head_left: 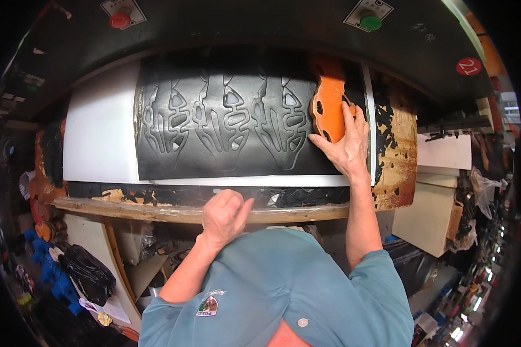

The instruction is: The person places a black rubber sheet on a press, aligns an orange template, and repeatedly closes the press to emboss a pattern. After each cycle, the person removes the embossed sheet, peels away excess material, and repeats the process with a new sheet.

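Orange and single, the die [331,110] lies on one black sheet [249,139], its long axis running away from the person, its near end toward the right palm. The right hand [350,147] holds it across its width, thumb and fingers set wide, covering part of its right side; its far end is lost in shadow. Left of the thumb, three outlines [281,118] run lengthwise alike. Nearer the person, the left hand [224,215] is curled closed, palm hidden.
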`<state>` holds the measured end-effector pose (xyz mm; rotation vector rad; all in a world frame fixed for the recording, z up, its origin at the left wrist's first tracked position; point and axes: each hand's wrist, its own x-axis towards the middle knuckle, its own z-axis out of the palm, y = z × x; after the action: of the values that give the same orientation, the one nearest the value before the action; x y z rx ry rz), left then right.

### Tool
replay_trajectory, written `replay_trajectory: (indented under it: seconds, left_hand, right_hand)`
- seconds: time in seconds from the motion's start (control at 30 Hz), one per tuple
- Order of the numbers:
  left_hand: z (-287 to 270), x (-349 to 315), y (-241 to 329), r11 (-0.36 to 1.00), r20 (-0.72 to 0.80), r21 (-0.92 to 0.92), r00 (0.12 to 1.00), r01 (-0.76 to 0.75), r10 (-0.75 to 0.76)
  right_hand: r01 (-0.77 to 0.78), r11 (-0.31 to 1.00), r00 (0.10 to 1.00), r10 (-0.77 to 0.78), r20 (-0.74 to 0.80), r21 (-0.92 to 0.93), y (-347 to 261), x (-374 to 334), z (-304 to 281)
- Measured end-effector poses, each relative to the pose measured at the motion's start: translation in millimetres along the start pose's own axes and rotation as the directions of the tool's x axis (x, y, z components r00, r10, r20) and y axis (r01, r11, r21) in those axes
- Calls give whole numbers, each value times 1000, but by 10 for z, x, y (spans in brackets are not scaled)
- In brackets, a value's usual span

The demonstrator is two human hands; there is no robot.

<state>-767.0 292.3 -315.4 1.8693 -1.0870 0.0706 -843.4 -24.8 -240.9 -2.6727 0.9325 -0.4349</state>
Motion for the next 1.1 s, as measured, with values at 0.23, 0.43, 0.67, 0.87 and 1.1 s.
replay_trajectory:
  seconds: [0.23,0.43,0.67,0.87,1.1]
  left_hand:
    - [-122,43,-140,984,145,-176,989,8,18]
    - [-184,475,163,965,314,-258,948,36,49]
    - [911,1501,328,975,186,-119,961,-185,205]
    - [1172,1582,538,986,189,-165,980,-33,65]
    - [1459,1833,1048,866,486,-344,858,362,-166]
  right_hand:
    - [88,989,996,-87,18,-116,98,151,121]
    - [85,994,996,-83,26,-69,180,117,106]
    - [-107,790,989,20,149,604,493,208,-317]
    - [-245,344,965,-2,262,906,782,279,-584]
    - [-235,245,970,-4,243,941,918,297,-606]
